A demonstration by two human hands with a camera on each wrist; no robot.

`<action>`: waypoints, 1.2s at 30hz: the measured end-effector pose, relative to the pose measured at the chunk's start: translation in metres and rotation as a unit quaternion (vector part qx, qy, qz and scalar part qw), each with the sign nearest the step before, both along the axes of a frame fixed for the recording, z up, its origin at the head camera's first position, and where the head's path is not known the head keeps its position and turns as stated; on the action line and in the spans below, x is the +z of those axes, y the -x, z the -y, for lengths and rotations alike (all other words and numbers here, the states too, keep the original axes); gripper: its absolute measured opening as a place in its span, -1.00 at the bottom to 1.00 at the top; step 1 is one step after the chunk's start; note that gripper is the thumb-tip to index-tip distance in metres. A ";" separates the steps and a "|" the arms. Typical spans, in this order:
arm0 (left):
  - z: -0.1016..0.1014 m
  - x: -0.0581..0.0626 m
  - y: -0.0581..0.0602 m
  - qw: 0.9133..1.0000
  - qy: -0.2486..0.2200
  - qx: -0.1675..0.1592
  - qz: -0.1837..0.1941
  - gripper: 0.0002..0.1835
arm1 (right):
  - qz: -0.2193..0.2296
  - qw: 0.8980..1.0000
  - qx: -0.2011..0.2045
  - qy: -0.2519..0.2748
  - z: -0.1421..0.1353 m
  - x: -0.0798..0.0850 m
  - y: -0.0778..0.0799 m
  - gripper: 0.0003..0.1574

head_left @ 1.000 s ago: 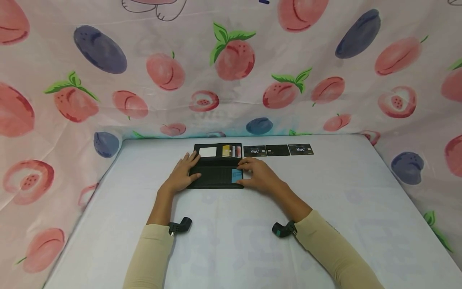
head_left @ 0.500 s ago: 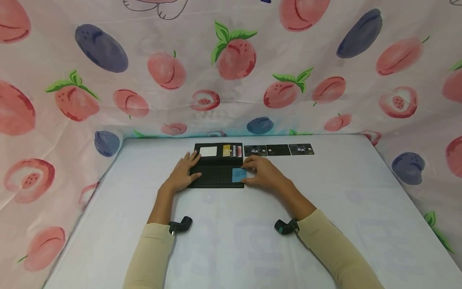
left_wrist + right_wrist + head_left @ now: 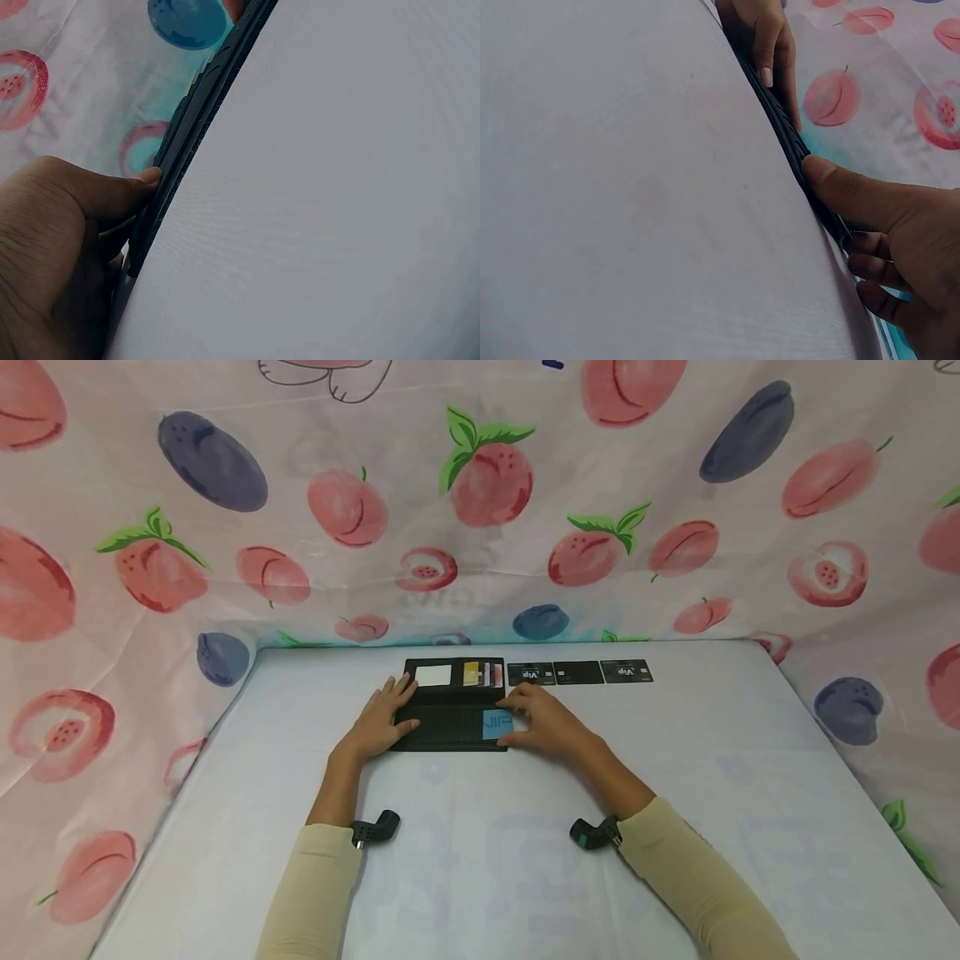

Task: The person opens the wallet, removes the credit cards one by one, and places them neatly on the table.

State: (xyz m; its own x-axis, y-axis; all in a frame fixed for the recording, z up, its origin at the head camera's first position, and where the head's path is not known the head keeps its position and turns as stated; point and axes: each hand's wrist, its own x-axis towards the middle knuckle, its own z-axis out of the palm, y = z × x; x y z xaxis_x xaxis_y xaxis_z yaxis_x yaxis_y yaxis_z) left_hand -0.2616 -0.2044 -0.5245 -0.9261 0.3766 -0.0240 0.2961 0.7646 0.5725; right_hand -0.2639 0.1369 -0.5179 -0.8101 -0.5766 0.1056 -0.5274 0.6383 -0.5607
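Observation:
A black wallet (image 3: 442, 727) lies unfolded on the white-covered table. My left hand (image 3: 378, 722) rests along its left side with fingers extended, and the left wrist view shows the thumb pressing on the wallet's edge. A blue card (image 3: 497, 724) sits at the right end of the near half, its right edge sticking out slightly past the wallet. My right hand (image 3: 543, 722) pinches this card, index finger at its top edge and thumb at its bottom. In the right wrist view the fingers (image 3: 870, 259) curl near the wallet's side.
Three black cards lie in a row right of the wallet, among them a middle card (image 3: 578, 672) and a right-hand one (image 3: 626, 671) marked Vip. The wallet's far half holds a white panel (image 3: 432, 675) and several cards (image 3: 482, 674). A fruit-print curtain (image 3: 480, 568) hangs behind.
The blue card has slid to the right, so more of it shows now. My right hand has shifted slightly right with it; the left hand has stayed in place.

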 end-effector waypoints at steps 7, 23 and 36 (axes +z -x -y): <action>-0.001 0.001 0.000 1.000 0.000 -0.002 -0.002 -0.19 | 0.005 1.000 0.000 0.011 0.000 0.000 0.001 -0.24; -0.002 0.002 0.001 1.000 0.001 -0.002 -0.003 -0.19 | 0.005 1.000 -0.002 0.014 -0.003 0.001 0.001 -0.28; -0.001 0.003 -0.001 1.000 -0.002 -0.012 -0.013 -0.20 | 0.043 0.999 0.000 0.027 -0.007 0.007 0.003 -0.28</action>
